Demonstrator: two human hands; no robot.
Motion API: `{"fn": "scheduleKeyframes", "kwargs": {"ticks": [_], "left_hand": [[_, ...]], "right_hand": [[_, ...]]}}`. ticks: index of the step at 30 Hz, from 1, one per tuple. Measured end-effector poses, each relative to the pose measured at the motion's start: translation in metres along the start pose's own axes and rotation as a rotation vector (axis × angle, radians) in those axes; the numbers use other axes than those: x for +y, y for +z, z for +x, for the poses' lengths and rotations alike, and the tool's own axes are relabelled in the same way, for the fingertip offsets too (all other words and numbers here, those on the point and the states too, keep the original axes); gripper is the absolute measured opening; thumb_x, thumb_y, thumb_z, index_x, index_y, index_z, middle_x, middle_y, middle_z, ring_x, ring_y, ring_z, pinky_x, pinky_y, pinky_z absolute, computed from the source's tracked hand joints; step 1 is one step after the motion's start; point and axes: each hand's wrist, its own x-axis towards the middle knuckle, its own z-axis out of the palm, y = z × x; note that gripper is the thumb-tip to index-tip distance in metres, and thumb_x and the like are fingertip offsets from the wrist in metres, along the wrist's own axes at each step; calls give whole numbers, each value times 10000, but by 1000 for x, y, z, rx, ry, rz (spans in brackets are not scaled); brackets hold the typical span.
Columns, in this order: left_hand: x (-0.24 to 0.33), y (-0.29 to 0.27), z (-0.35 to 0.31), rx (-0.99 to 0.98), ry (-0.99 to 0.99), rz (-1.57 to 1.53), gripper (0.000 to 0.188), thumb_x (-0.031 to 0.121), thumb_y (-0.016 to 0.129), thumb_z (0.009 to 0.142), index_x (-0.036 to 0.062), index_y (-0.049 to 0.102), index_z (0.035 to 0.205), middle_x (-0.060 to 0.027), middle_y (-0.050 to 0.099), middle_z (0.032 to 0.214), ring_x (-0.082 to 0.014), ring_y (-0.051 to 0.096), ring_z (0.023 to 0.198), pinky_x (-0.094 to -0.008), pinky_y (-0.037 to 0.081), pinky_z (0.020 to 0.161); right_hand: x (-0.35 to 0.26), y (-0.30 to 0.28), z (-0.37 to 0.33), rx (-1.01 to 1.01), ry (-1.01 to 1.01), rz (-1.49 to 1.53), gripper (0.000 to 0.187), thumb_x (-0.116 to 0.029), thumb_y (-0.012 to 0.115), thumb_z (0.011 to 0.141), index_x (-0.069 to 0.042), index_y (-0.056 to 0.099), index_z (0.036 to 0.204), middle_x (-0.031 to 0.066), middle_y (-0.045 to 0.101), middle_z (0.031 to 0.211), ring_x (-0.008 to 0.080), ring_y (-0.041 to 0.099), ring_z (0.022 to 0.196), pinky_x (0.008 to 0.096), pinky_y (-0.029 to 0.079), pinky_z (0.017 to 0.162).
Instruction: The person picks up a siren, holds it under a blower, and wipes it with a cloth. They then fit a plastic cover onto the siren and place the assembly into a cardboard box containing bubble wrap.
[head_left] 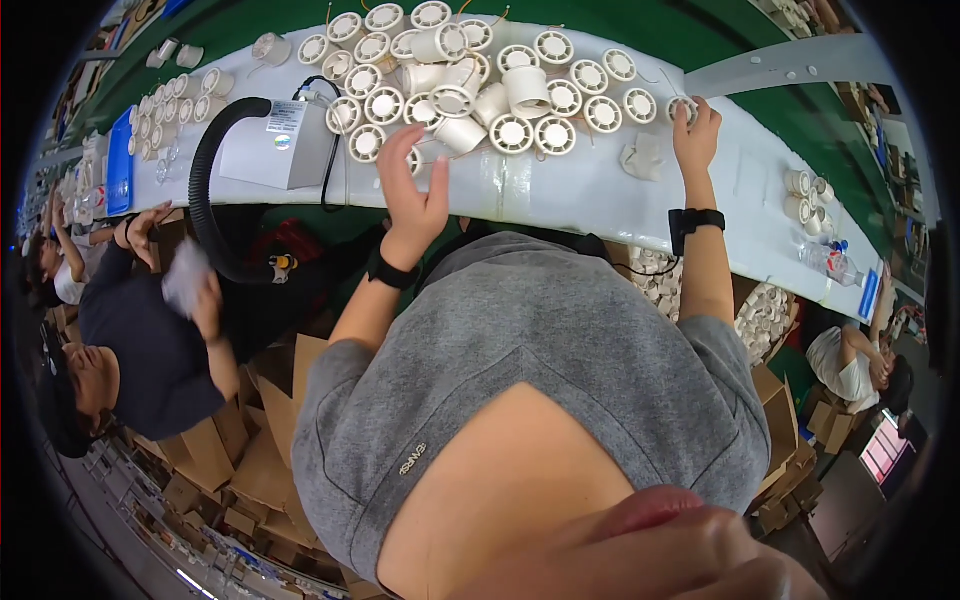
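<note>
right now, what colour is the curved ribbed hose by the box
The hose is black, showing best in the head view.

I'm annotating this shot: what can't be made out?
In the head view:
Whether the right hand grips the white round part: the hand itself hides it.
Bottom of the heap of white parts: covered by upper pieces.
Pale item at a co-worker's hand: blurred.

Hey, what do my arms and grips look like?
Short grey sleeves leave your forearms bare. Your left grip is ungloved, with a black wristband below it. Your right grip is ungloved too; its wrist wears a dark strap with a boxy dark piece.
</note>
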Motion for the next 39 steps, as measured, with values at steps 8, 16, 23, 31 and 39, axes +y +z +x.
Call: {"fn": "scheduleKeyframes", "kwargs": {"ticks": [8,16,23,31,39], "left_hand": [[18,104,73,-438,201,632,429,400,562,721,29,520,933,-146,549,879,-292,522,824,-362,410,710],[24,141,93,-779,-410,798,562,429,597,694,24,480,1065,-178,565,860,-329,564,771,-362,456,659],[23,139,109,-419,-152,416,524,395,616,673,43,502,1044,-173,544,928,-305,532,880,-356,445,724],[28,185,182,-368,-90,264,588,154,622,657,73,373,1184,-194,451,1082,-336,473,981,-383,398,826],[-50,184,183,-480,-106,584,588,158,622,632,62,390,1164,-212,447,1084,-362,471,965,-390,412,798]], "right_hand": [[-3,-13,25,-290,-12,-157,513,-298,621,692,-86,450,1126,187,401,1084,317,501,898,344,438,731],[-4,-12,13,-259,-318,286,561,-240,647,635,-96,442,1137,173,389,1104,335,441,983,379,413,761],[-15,-21,21,-564,-476,1,634,-343,696,590,-120,451,1130,154,396,1121,304,389,1051,419,324,842],[-29,-13,18,-358,-547,-59,609,-352,711,582,-78,489,1078,168,421,1123,309,390,1068,410,340,833],[-1,-38,16,-176,-416,269,460,-209,689,650,-11,506,1023,154,503,1000,294,482,946,350,406,757]]}}
